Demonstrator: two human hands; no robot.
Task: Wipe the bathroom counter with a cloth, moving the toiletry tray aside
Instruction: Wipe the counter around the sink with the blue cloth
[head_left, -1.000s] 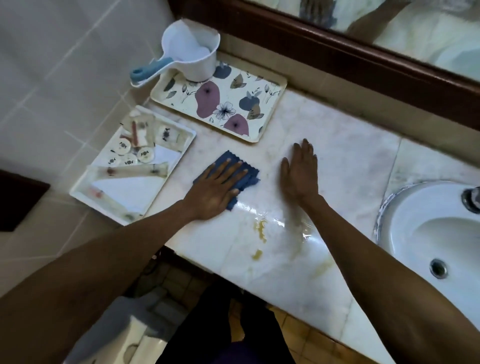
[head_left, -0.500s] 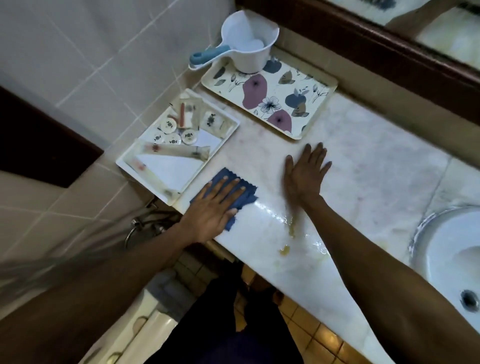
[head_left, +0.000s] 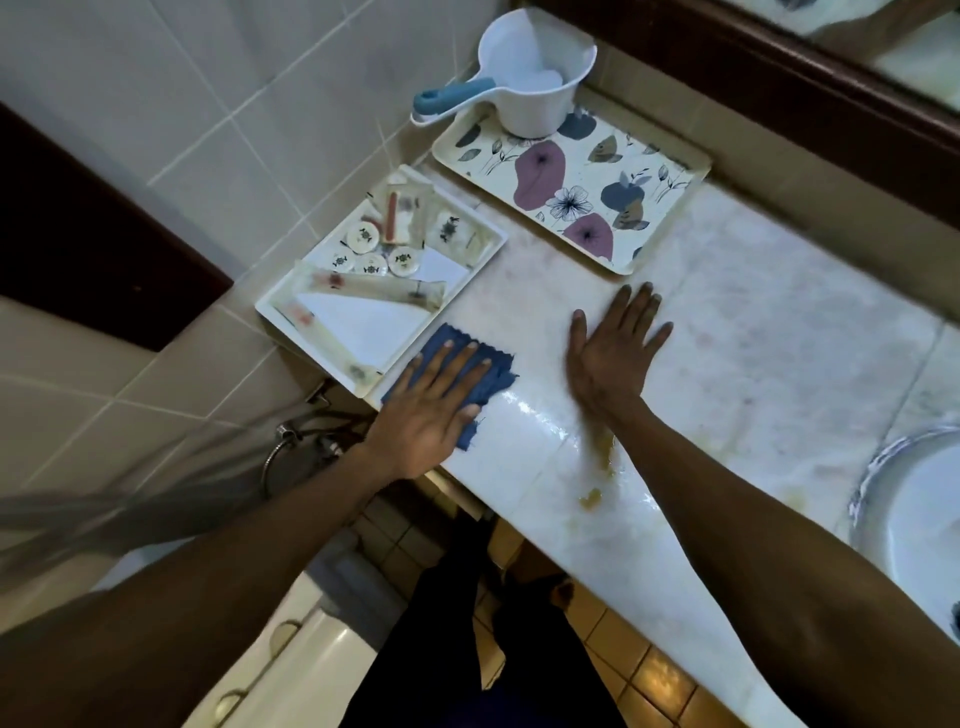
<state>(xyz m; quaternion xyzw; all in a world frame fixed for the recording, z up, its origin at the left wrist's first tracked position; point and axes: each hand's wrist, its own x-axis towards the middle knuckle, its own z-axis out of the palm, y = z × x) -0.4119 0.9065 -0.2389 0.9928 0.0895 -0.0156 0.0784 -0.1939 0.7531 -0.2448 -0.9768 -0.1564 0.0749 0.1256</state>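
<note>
cloth (head_left: 488, 371): dark blue, zigzag edge, lying flat at the counter's front left corner, partly covered | tray (head_left: 332, 332): white, rectangular, holds round soaps and sachets, at counter's left end, overhanging the edge, just beside the cloth | counter (head_left: 753, 338): pale marble, wet sheen and yellowish smears near the front

Blue cloth (head_left: 457, 379); white toiletry tray (head_left: 382, 291); floral tray (head_left: 571, 187); white marble counter (head_left: 753, 338).

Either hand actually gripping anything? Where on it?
Nothing gripped. Left hand presses flat on the blue cloth, covering its middle; right hand lies flat on the bare counter.
</note>
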